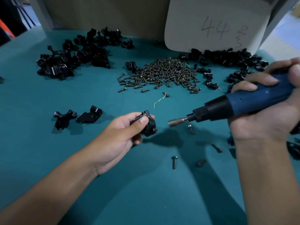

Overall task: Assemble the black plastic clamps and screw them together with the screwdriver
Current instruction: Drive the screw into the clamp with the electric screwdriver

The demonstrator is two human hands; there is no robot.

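My left hand [123, 132] grips a black plastic clamp [150, 125] just above the green table, thumb and fingers curled round it. My right hand [266, 108] grips a blue and black electric screwdriver [240, 103], held almost level with its metal bit [177, 122] pointing left. A small gap separates the bit's tip from the clamp. A heap of dark screws [162, 73] lies in the middle of the table. Several loose screws [174, 162] lie near my hands.
Two black clamp pieces [65, 118] [90, 115] lie left of my left hand. Piles of black clamp parts sit at the back left [73, 57] and back right [230, 60]. A white container marked 44 [215, 25] stands behind. A yellow thread [159, 100] lies on the table.
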